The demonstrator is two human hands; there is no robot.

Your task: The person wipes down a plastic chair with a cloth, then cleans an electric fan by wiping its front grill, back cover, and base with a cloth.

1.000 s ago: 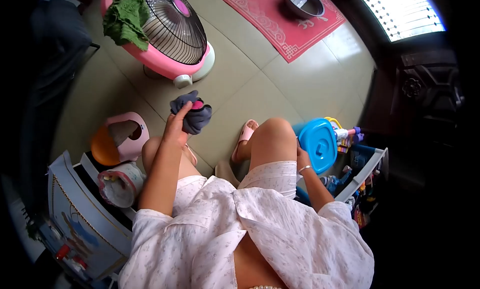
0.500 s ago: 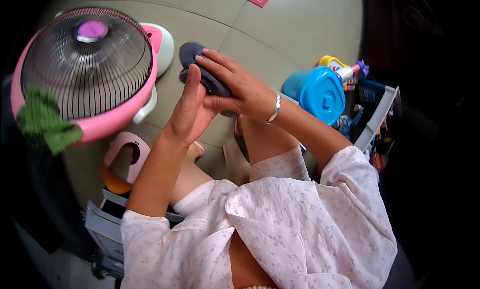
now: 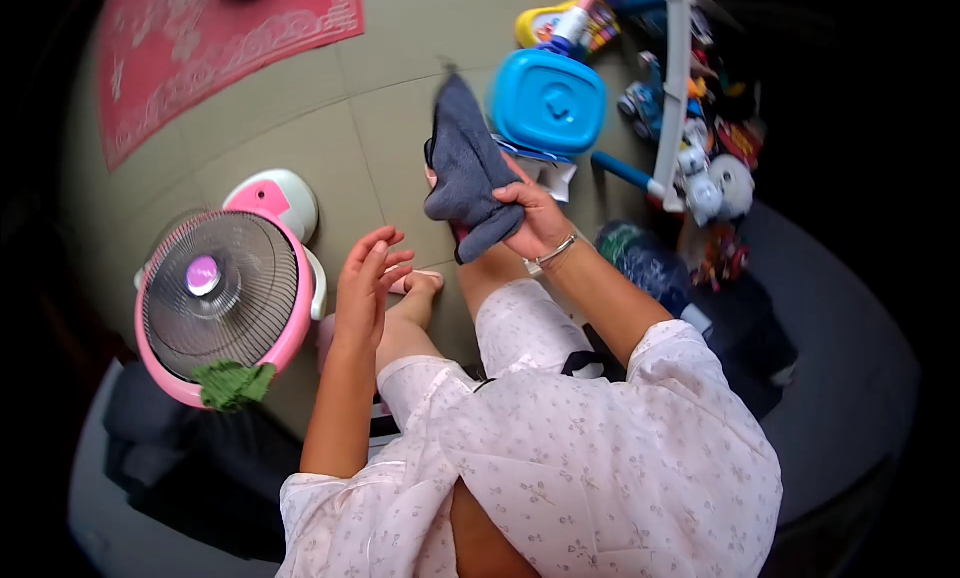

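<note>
A dark grey-blue cloth [image 3: 465, 158] with a black edge hangs spread out from my right hand [image 3: 535, 221]. The thumb presses on the cloth's lower right part, and the other fingers are partly behind it. My left hand [image 3: 368, 283] is held up to the left of the cloth, apart from it, with its fingers loosely curled and spread and nothing in them. Beyond the right hand stands a bright blue lidded bucket [image 3: 550, 103]. Below the cloth are my knees and a foot in a pink slipper.
A pink fan [image 3: 225, 288] with a green cloth [image 3: 235, 383] on its rim stands at the left. A red patterned mat [image 3: 230, 48] lies on the tiled floor at upper left. At right are a rack [image 3: 675, 98] with toys and a dark sofa seat [image 3: 830, 328].
The view has turned to the right. Both hands met at the cloth half a second ago; now my left hand is off it, and the cloth hangs more open from my right hand.
</note>
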